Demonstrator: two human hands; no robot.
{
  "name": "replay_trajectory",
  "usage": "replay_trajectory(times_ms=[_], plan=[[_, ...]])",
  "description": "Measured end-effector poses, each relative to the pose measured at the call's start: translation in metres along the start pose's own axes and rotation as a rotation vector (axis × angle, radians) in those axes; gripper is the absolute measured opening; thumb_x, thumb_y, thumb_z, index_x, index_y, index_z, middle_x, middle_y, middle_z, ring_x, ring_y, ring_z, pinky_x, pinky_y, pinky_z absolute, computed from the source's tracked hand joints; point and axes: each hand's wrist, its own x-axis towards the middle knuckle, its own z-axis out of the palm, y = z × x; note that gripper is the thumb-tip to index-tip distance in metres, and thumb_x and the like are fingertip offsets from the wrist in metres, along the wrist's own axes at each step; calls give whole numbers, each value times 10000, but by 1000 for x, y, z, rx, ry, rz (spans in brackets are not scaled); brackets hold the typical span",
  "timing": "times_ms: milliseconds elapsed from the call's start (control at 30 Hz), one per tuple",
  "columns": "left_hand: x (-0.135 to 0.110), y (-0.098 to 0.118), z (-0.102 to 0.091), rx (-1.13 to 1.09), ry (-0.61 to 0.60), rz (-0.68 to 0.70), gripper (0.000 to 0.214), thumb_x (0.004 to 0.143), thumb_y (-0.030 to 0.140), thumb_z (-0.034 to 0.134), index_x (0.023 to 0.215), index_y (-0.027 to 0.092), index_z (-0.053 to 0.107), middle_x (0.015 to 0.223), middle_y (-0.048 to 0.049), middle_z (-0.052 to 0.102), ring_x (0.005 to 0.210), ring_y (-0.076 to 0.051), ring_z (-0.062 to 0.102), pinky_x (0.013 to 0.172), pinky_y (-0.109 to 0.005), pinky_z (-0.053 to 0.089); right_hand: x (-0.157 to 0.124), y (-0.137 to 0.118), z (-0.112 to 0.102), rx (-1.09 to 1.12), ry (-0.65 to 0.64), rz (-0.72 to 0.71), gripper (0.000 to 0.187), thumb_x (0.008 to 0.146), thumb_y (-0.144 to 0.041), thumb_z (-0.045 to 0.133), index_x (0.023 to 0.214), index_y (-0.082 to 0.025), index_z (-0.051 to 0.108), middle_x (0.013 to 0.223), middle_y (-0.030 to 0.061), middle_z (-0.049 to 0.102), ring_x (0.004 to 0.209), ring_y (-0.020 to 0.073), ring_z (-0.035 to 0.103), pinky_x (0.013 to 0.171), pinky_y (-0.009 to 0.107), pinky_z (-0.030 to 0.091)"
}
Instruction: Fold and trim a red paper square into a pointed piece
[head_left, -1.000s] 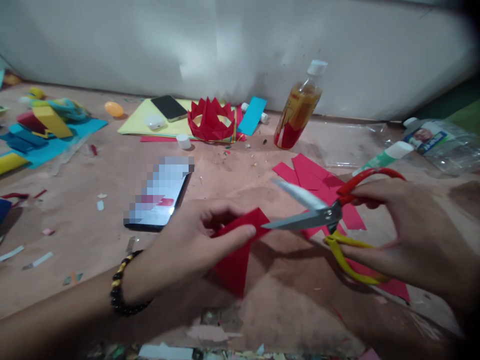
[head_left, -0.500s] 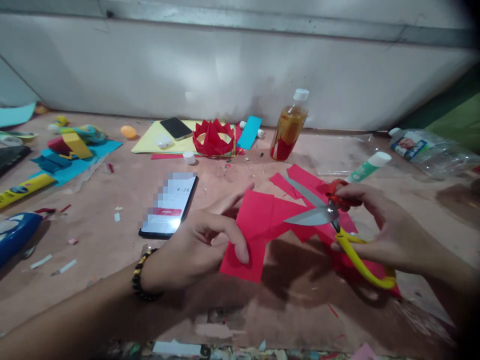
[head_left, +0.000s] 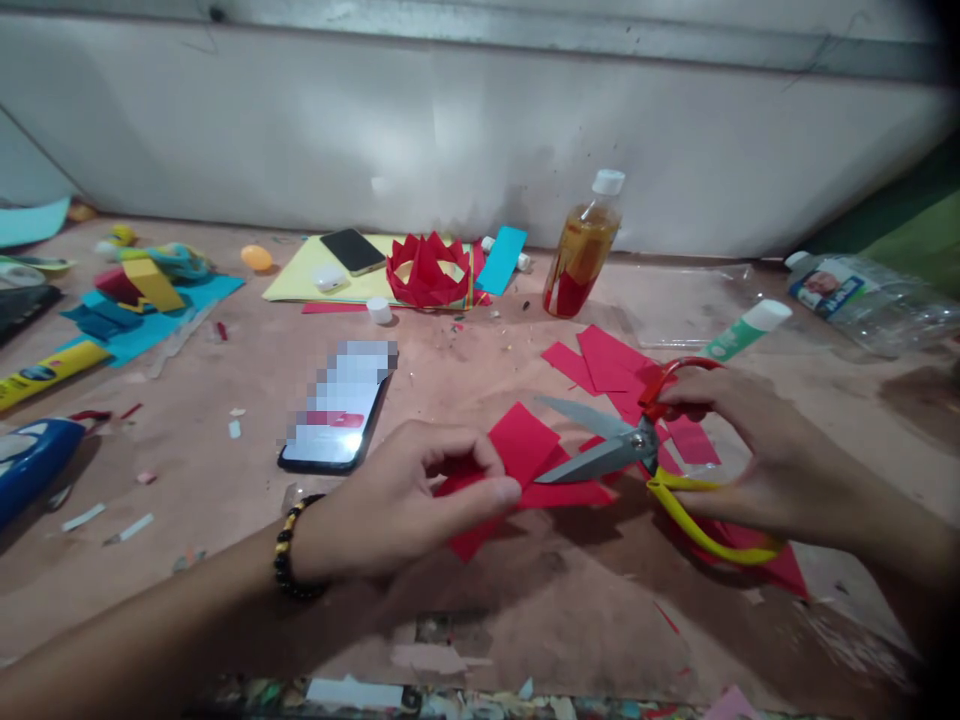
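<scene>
My left hand point(head_left: 420, 490), with a beaded bracelet at its wrist, pinches a piece of red paper point(head_left: 523, 440) between thumb and fingers; part of the paper is hidden behind the hand. In my right hand point(head_left: 742, 450) is a pair of scissors point(head_left: 641, 440) with one red and one yellow handle. Their blades are spread and point left, the lower tip close to my left thumb and over the red paper. Behind the scissors, loose red paper pieces point(head_left: 611, 362) lie on the table, and more red paper lies under my right hand.
A phone point(head_left: 341, 405) lies left of centre. Farther back are a red folded-paper crown point(head_left: 427, 272), a drink bottle point(head_left: 583, 245) and a glue stick point(head_left: 746, 330). A clear bottle point(head_left: 862, 300) lies at right. Blue paper point(head_left: 202, 300) and a yellow tube point(head_left: 52, 375) are at left.
The red paper in my left hand has been turned, and my thumb now points right across it. The scissors have shifted slightly left, their lower tip nearer my left thumb.
</scene>
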Motion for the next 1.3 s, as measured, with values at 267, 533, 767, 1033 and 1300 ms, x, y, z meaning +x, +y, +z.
replay_trajectory(times_ms=[267,533,767,1033,1300], plan=[[3,-5,7,-64,-153,-218,583,1062,486,793,1553,185,701,991,-29,838,736,-141,682,609,-215,502,-2,-5,-2,-88,-1,-120,467,1021,-524,773,1377,-250,644,1235,136,815,1145,368,789,973,507,594],[10,-9,13,-81,-194,-190,422,1157,512,690,936,170,800,797,12,713,679,-104,539,598,-205,399,-2,-32,4,-128,26,-170,406,1071,-503,721,1362,-227,655,1208,142,825,1143,389,790,989,518,556],[11,-7,23,-70,-207,-156,274,1128,385,730,1112,200,932,1194,-72,897,1103,-220,786,980,-298,596,-3,-57,6,-146,23,-182,407,1129,-534,643,1369,-205,649,1190,164,826,1123,407,763,967,533,531],[6,-11,33,-65,-163,-298,372,1075,470,762,931,142,858,947,-58,830,772,-143,635,632,-236,454,-4,-61,8,-113,-52,-176,406,1160,-562,596,1384,-226,625,1205,131,836,1176,382,775,987,513,547],[2,-14,33,-69,-210,-376,378,1068,492,757,851,183,742,796,-12,723,669,-122,552,583,-233,404,-1,-62,11,-100,-51,-204,317,1134,-461,607,1318,-205,644,1188,136,842,1146,367,768,969,513,530]])
